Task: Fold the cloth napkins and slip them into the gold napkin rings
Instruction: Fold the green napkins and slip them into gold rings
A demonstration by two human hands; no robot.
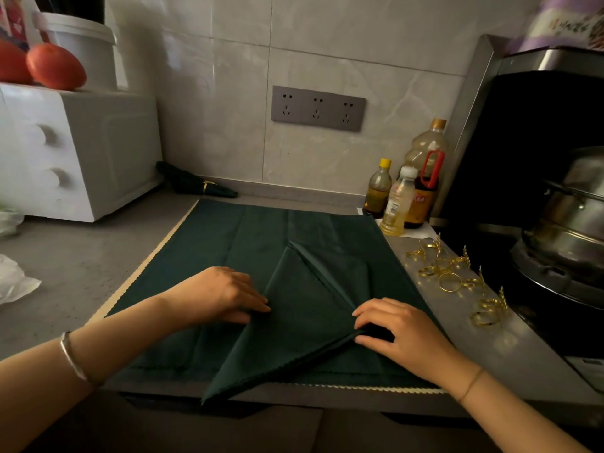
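A dark green napkin [294, 315] folded into a long triangle lies on a stack of flat green napkins [228, 243] on the counter, its lower tip hanging over the front edge. My left hand [225, 294] rests with straight fingers on the triangle's left edge. My right hand [395, 328] pinches the triangle's right corner between thumb and fingers. Several gold napkin rings [454, 273] lie on the counter to the right. One folded napkin in a gold ring [199, 184] lies by the back wall.
A white appliance [75, 152] with tomatoes [55, 65] on top stands at the left. Bottles [408, 191] stand at the back right, next to a stove with a steel pot [568, 220]. White crumpled plastic [13, 282] lies at the left edge.
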